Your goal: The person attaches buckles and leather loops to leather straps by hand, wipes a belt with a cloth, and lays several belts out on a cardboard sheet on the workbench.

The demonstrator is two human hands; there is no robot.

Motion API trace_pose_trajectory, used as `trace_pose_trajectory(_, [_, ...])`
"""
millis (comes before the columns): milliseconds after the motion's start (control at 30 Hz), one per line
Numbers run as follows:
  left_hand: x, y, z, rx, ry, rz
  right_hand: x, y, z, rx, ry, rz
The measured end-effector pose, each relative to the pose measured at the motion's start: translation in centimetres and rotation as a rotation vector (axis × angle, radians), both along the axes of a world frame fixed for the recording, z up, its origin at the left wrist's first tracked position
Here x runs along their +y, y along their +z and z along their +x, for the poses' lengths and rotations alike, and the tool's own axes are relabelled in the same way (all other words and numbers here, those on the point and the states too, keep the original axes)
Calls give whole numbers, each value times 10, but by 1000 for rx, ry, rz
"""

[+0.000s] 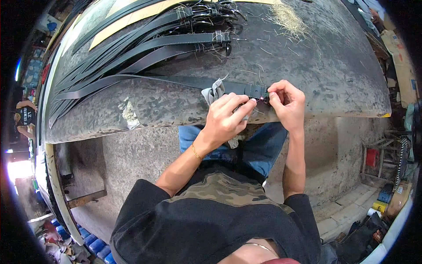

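A black leather belt (189,81) with pale stitching runs along the near edge of the table, its buckle end between my two hands. My left hand (226,116) is closed, with a crumpled grey cloth (214,91) sticking out past its fingers. Its thumb and fingertips reach the belt close to the buckle end, where a tiny pinkish bright spot shows; what makes it is hidden. My right hand (289,103) pinches at the end of the belt, thumb against forefinger. The buckle itself is mostly covered by my fingers.
More black belts with metal buckles (211,13) lie fanned out across the dark, worn table (343,83). A heap of straw-coloured thread ends (288,22) sits at the far side, with loose strands around it. A torn whitish scrap (129,114) clings to the near edge.
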State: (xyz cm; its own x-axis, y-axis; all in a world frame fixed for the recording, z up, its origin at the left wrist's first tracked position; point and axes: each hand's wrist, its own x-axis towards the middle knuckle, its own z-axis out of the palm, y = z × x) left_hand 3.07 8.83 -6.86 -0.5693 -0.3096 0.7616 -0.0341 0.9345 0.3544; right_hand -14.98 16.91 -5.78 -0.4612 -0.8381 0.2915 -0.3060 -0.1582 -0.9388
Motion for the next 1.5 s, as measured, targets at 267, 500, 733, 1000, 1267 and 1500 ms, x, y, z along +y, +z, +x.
trace_pose_trajectory(267, [-1,-3,1,1,5,3,-2,0,1,24,-1,3])
trace_pose_trajectory(500, [-1,2,-1,52,19,-13,-1,-1,0,32,16,1])
trace_pose_trajectory(733, [-2,1,4,21,-38,-15,-14,22,13,-136,31,-68])
trace_pose_trajectory(1000, [-4,1,9,4,-94,-10,-23,12,6,-23,198,10])
trace_pose_trajectory(1267, [-5,-1,9,21,-108,-4,-26,12,6,136,211,-34])
trace_pose_trajectory(1500, [-5,0,10,6,-127,-12,-28,13,7,185,175,-60])
